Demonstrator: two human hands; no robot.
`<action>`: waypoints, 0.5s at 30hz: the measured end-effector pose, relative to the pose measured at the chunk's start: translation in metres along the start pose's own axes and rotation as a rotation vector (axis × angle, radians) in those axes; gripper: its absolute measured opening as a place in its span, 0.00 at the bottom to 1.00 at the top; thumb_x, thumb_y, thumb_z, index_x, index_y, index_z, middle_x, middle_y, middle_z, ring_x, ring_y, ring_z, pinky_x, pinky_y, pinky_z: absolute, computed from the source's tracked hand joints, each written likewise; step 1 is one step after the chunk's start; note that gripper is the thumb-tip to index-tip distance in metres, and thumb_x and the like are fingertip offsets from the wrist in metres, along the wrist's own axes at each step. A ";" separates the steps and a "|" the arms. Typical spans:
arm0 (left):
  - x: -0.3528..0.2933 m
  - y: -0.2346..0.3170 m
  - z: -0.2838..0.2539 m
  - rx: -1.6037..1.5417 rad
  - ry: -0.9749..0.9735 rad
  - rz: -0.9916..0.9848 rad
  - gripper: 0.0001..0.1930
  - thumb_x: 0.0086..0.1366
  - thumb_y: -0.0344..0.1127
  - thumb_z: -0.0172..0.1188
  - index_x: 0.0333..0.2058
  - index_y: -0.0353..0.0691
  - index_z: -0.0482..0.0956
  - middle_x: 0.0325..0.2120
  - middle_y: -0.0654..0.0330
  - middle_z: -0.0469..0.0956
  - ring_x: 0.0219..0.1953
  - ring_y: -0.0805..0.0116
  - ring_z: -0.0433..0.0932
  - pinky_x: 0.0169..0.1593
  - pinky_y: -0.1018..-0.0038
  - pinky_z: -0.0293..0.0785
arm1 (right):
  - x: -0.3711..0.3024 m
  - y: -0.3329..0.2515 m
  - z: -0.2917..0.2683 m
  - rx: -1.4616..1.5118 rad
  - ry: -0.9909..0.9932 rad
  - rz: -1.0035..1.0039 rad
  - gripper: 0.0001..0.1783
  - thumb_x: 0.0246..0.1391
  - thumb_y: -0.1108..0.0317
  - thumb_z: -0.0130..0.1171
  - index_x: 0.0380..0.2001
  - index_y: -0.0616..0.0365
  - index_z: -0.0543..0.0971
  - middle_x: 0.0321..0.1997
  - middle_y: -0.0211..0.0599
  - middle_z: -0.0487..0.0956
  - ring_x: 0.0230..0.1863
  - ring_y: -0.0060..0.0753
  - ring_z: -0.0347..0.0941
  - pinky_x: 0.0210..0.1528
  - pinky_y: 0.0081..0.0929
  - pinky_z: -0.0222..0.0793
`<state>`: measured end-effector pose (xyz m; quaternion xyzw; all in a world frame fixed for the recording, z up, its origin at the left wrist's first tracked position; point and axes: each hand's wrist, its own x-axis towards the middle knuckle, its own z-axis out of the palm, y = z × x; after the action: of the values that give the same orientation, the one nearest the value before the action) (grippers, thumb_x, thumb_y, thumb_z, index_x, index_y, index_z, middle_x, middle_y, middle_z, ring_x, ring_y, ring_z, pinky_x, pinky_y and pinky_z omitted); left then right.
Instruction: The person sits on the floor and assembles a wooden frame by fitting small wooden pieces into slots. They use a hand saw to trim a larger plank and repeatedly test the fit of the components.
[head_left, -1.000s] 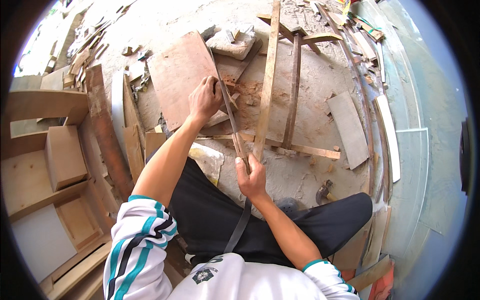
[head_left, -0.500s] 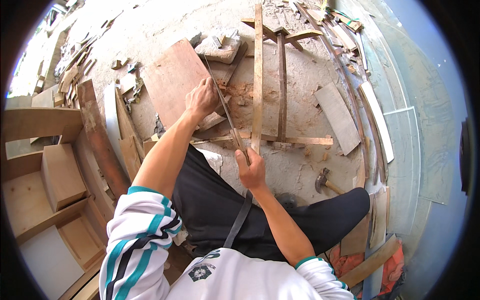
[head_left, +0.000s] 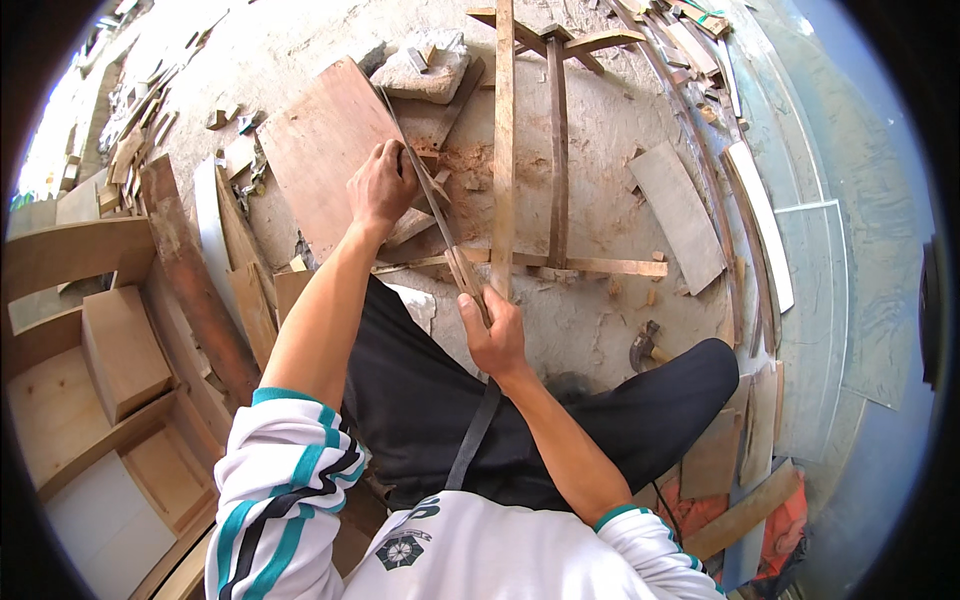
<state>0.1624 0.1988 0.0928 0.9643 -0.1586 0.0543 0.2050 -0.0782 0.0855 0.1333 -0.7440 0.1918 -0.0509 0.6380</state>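
Observation:
A reddish-brown plywood board (head_left: 325, 150) lies tilted ahead of me, left of centre. My left hand (head_left: 383, 188) is closed at its right edge, fingers curled down and partly hidden. Close beside that hand runs the long thin blade (head_left: 416, 160) of what looks like a handsaw, slanting along the board's right edge. Its wooden handle (head_left: 462, 268) is gripped in my right hand (head_left: 497, 335), thumb lying along it. Whether the blade touches the board cannot be made out. Reddish sawdust (head_left: 475, 165) lies on the ground right of the blade.
A wooden frame (head_left: 557, 150) stands just right of the saw, with a long upright batten (head_left: 503, 140). A hammer (head_left: 643, 345) lies near my right knee. Wooden cabinet parts (head_left: 85, 240) fill the left side; glass sheets (head_left: 815, 300) lie at right. A stone block (head_left: 425, 75) sits beyond the board.
The view has shifted slightly, so the board and frame sit a little higher and further left. My right hand is slightly nearer my body with the saw; my left hand keeps its place on the board.

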 end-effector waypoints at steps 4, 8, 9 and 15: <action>0.000 0.001 -0.002 0.017 -0.021 0.013 0.11 0.70 0.43 0.50 0.43 0.45 0.76 0.43 0.54 0.81 0.41 0.45 0.81 0.44 0.53 0.77 | -0.009 -0.006 -0.009 0.013 -0.004 0.022 0.22 0.64 0.57 0.55 0.23 0.64 0.70 0.15 0.53 0.69 0.18 0.45 0.70 0.23 0.40 0.62; 0.002 0.000 0.000 -0.003 -0.019 0.054 0.10 0.69 0.42 0.51 0.43 0.45 0.76 0.42 0.54 0.80 0.41 0.45 0.81 0.43 0.53 0.77 | 0.005 -0.013 0.000 0.009 0.021 0.015 0.21 0.64 0.58 0.55 0.23 0.64 0.70 0.16 0.55 0.70 0.18 0.51 0.71 0.23 0.40 0.63; 0.002 -0.001 0.000 0.000 -0.011 0.059 0.10 0.69 0.42 0.51 0.43 0.45 0.76 0.41 0.54 0.80 0.41 0.45 0.81 0.43 0.53 0.77 | 0.016 -0.011 0.006 0.002 0.023 0.001 0.21 0.64 0.58 0.55 0.23 0.64 0.70 0.16 0.55 0.71 0.18 0.51 0.72 0.23 0.40 0.63; 0.001 -0.004 0.002 -0.008 0.002 0.057 0.09 0.69 0.42 0.52 0.42 0.46 0.75 0.39 0.53 0.78 0.40 0.44 0.80 0.41 0.53 0.77 | -0.001 -0.002 0.003 0.030 0.017 -0.002 0.21 0.64 0.59 0.55 0.23 0.64 0.70 0.16 0.55 0.70 0.17 0.53 0.71 0.22 0.40 0.63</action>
<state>0.1645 0.2012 0.0897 0.9585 -0.1860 0.0605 0.2073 -0.0779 0.0888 0.1346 -0.7341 0.1957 -0.0610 0.6474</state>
